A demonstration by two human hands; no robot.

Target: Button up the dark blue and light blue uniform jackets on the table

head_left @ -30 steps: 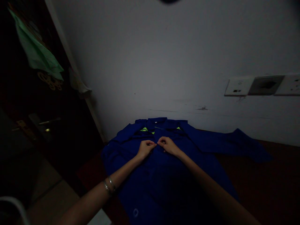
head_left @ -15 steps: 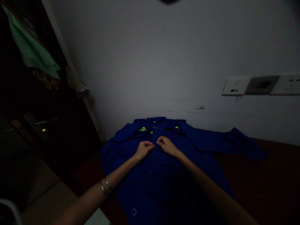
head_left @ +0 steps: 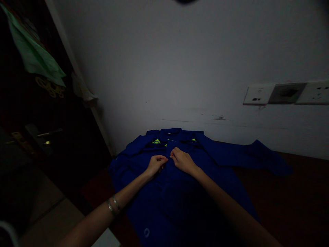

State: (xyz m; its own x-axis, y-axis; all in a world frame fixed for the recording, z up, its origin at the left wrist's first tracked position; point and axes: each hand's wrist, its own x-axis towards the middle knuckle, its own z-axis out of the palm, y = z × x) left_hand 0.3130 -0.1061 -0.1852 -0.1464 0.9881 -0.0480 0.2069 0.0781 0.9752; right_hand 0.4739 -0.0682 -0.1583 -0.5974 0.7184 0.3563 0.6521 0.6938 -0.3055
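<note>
A blue work jacket [head_left: 144,206] with small yellow-green trim lies spread front side up, its collar towards the wall and one sleeve stretched out to the right. My left hand [head_left: 155,164] pinches the jacket's front edge near the upper middle, thumb against fingers. Close beside it, my right hand [head_left: 182,160] is closed on the same front opening from the other side. The fingertips of both hands almost meet there. Whatever small part lies between the fingers is too dark to make out.
Under the jacket is a dark reddish table [head_left: 288,202], against a pale wall [head_left: 164,68] with sockets [head_left: 259,95] at right. On the left stands a dark door [head_left: 77,144] with a handle and a hanging green cloth [head_left: 36,55]. A white object [head_left: 106,239] shows at the bottom edge.
My right hand has shifted slightly left and its fingers have curled more over the jacket front. My left hand has moved a little left. The jacket lies as before.
</note>
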